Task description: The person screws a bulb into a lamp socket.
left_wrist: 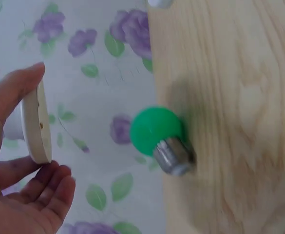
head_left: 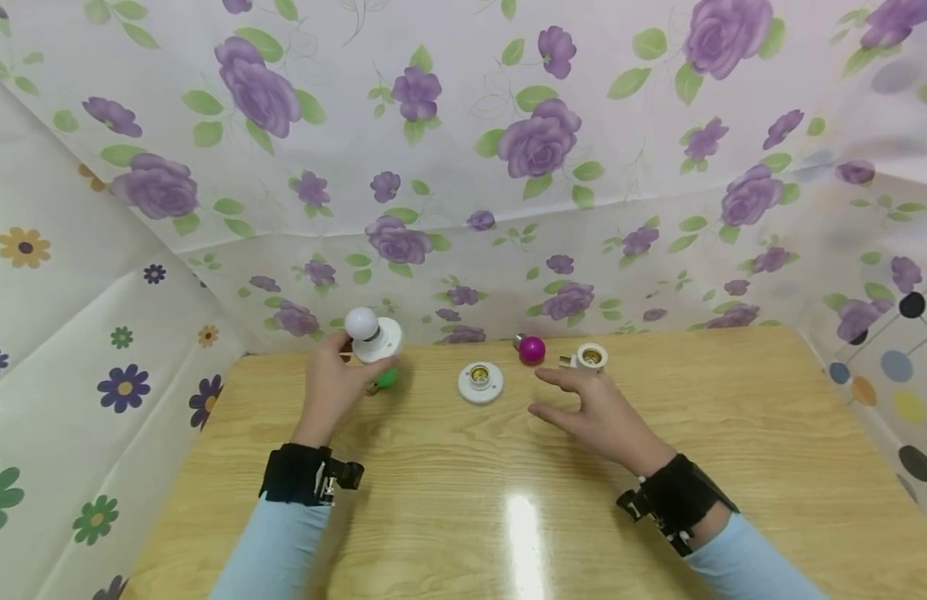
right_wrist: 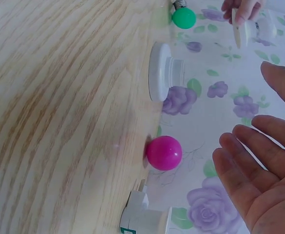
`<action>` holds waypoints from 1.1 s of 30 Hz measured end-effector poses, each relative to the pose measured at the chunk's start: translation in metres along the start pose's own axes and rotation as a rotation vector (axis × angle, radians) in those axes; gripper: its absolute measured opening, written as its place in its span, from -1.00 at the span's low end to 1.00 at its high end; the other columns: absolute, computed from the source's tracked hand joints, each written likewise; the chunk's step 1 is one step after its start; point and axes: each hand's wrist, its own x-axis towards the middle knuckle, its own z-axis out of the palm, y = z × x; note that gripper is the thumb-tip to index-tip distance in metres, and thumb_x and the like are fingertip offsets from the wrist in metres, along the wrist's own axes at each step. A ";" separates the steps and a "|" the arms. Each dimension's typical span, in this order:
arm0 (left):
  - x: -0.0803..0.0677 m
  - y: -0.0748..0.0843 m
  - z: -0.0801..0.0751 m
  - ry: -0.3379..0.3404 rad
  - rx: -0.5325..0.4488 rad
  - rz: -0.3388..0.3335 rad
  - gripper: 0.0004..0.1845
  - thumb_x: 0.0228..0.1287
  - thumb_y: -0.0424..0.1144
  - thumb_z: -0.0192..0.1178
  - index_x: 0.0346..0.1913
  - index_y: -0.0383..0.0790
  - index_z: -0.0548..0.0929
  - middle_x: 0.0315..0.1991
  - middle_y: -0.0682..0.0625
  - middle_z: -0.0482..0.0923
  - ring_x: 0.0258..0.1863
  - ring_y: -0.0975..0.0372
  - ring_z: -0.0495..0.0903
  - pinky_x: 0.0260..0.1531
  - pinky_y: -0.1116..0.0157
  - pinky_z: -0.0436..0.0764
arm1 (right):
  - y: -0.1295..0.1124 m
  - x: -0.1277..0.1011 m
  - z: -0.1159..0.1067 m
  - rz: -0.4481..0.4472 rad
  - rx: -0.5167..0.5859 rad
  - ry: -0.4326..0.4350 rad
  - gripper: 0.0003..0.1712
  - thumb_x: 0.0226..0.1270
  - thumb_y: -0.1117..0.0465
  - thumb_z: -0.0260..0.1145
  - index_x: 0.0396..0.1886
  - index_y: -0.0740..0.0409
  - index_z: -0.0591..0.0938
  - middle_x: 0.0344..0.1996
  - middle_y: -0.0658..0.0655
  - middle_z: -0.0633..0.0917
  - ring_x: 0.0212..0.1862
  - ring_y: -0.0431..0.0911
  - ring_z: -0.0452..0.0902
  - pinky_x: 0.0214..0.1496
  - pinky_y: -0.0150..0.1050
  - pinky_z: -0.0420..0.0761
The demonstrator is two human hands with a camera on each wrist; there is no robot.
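White bulb (head_left: 361, 322) and its round white socket (head_left: 379, 340) sit left of centre in the head view, lifted off the wooden table (head_left: 448, 500) and gripped by the left hand (head_left: 336, 387), with a green bulb (head_left: 387, 377) lying just below. Right of centre, the right hand (head_left: 594, 412) hovers with fingers spread and holding nothing, near an empty socket (head_left: 481, 382), a pink bulb (head_left: 531, 349) and a plug adapter (head_left: 588, 357).

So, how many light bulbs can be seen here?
3. A white bulb sits in the socket held by the left hand; a green bulb lies below it; a magenta bulb lies near the right hand.
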 end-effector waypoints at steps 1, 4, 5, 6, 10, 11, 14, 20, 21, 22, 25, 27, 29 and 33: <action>0.001 -0.003 -0.001 0.018 0.005 -0.005 -0.33 -0.17 0.06 0.49 0.06 -0.12 0.57 -0.05 -0.05 0.58 -0.12 0.11 0.50 -0.12 0.16 0.46 | 0.000 0.000 0.000 -0.001 0.001 0.001 -0.40 0.14 -0.13 0.35 0.16 -0.02 0.54 0.12 -0.02 0.60 0.13 -0.13 0.53 0.14 -0.20 0.57; 0.003 -0.014 -0.005 0.074 -0.001 -0.031 -0.34 -0.15 0.08 0.48 0.06 -0.10 0.57 -0.08 -0.02 0.58 -0.14 0.15 0.49 -0.18 0.25 0.41 | 0.000 0.000 -0.001 -0.008 0.004 0.004 -0.42 0.15 -0.11 0.35 0.15 -0.01 0.56 0.10 -0.01 0.61 0.14 -0.12 0.53 0.14 -0.20 0.57; 0.004 -0.019 -0.005 0.089 -0.001 -0.043 -0.35 -0.15 0.08 0.47 0.05 -0.10 0.57 -0.09 -0.01 0.58 -0.14 0.16 0.49 -0.19 0.27 0.40 | 0.000 0.001 -0.001 -0.009 0.006 0.005 -0.43 0.15 -0.10 0.35 0.14 -0.01 0.56 0.10 -0.01 0.62 0.14 -0.12 0.53 0.14 -0.20 0.57; 0.005 -0.023 -0.006 0.104 0.002 -0.054 -0.35 -0.15 0.09 0.47 0.04 -0.10 0.58 -0.10 -0.01 0.58 -0.15 0.16 0.49 -0.21 0.28 0.40 | 0.000 0.001 -0.002 -0.011 0.009 0.005 -0.44 0.16 -0.09 0.35 0.14 -0.01 0.57 0.10 -0.01 0.62 0.14 -0.13 0.53 0.14 -0.21 0.57; 0.006 -0.041 -0.008 0.140 0.022 -0.098 -0.36 -0.15 0.09 0.47 0.01 -0.15 0.59 -0.12 -0.04 0.58 -0.16 0.15 0.50 -0.22 0.28 0.43 | 0.001 0.001 -0.002 -0.017 0.010 0.001 -0.47 0.16 -0.07 0.35 0.12 -0.01 0.58 0.09 -0.01 0.62 0.16 -0.14 0.52 0.13 -0.23 0.58; 0.007 -0.045 -0.009 0.143 0.027 -0.110 -0.36 -0.15 0.07 0.48 0.01 -0.17 0.58 -0.12 -0.05 0.58 -0.15 0.14 0.51 -0.19 0.26 0.46 | 0.002 0.001 -0.001 -0.020 0.010 -0.001 -0.47 0.17 -0.07 0.35 0.12 0.00 0.58 0.09 -0.01 0.62 0.16 -0.13 0.52 0.13 -0.23 0.58; 0.007 -0.056 -0.009 0.145 0.026 -0.144 -0.35 -0.14 0.03 0.49 0.02 -0.24 0.58 -0.09 -0.12 0.60 -0.10 0.11 0.54 -0.06 0.17 0.53 | 0.003 0.001 -0.002 -0.024 -0.003 0.003 -0.47 0.17 -0.07 0.35 0.12 0.00 0.58 0.09 0.00 0.62 0.15 -0.14 0.52 0.13 -0.23 0.58; 0.007 -0.072 -0.006 0.126 0.020 -0.191 -0.35 -0.10 -0.05 0.48 0.05 -0.35 0.56 -0.03 -0.24 0.61 0.00 0.00 0.58 0.05 0.05 0.56 | 0.004 0.000 -0.004 -0.004 -0.009 0.002 -0.47 0.18 -0.08 0.34 0.13 -0.01 0.57 0.10 0.00 0.61 0.15 -0.11 0.52 0.12 -0.18 0.59; 0.006 -0.074 -0.005 0.121 0.025 -0.199 -0.34 -0.11 -0.06 0.48 0.05 -0.36 0.56 -0.03 -0.25 0.61 0.01 -0.01 0.59 0.05 0.04 0.56 | 0.004 -0.001 -0.004 0.004 -0.004 -0.004 -0.46 0.18 -0.08 0.34 0.13 -0.01 0.57 0.11 0.01 0.61 0.16 -0.10 0.51 0.13 -0.16 0.58; 0.005 -0.077 -0.004 0.113 0.030 -0.213 -0.34 -0.11 -0.05 0.48 0.05 -0.37 0.56 -0.02 -0.25 0.61 0.01 -0.01 0.59 0.05 0.04 0.56 | 0.004 -0.002 -0.003 0.008 -0.001 -0.010 -0.46 0.18 -0.09 0.33 0.13 -0.01 0.56 0.11 0.01 0.61 0.16 -0.10 0.51 0.13 -0.15 0.58; 0.004 -0.085 -0.001 0.097 0.061 -0.241 -0.33 -0.11 -0.02 0.47 0.05 -0.37 0.56 -0.01 -0.26 0.61 0.01 -0.02 0.60 0.04 0.05 0.57 | 0.005 -0.003 -0.002 0.015 0.006 -0.013 -0.47 0.18 -0.09 0.33 0.13 0.00 0.57 0.11 0.01 0.61 0.16 -0.09 0.51 0.14 -0.14 0.57; 0.004 -0.089 0.001 0.082 0.080 -0.254 -0.30 -0.10 0.01 0.46 0.08 -0.37 0.54 0.00 -0.26 0.60 0.02 -0.03 0.59 0.05 0.04 0.57 | 0.006 -0.003 -0.001 0.010 0.005 -0.009 -0.47 0.18 -0.08 0.34 0.12 0.00 0.58 0.10 0.00 0.61 0.16 -0.10 0.51 0.14 -0.15 0.58; 0.003 -0.090 0.001 0.074 0.091 -0.253 -0.28 -0.09 0.02 0.46 0.09 -0.37 0.53 0.02 -0.27 0.59 0.03 -0.04 0.58 0.05 0.02 0.56 | 0.007 -0.003 0.000 0.005 0.004 -0.005 -0.48 0.17 -0.07 0.35 0.11 -0.01 0.58 0.09 -0.02 0.62 0.15 -0.11 0.52 0.13 -0.16 0.58; 0.001 -0.091 0.000 0.049 0.100 -0.268 -0.26 -0.08 0.03 0.45 0.12 -0.37 0.51 0.05 -0.28 0.56 0.07 -0.06 0.55 0.08 0.01 0.54 | 0.007 -0.002 0.001 0.001 0.009 -0.010 -0.49 0.17 -0.08 0.34 0.11 -0.02 0.58 0.09 -0.02 0.62 0.15 -0.13 0.52 0.12 -0.16 0.59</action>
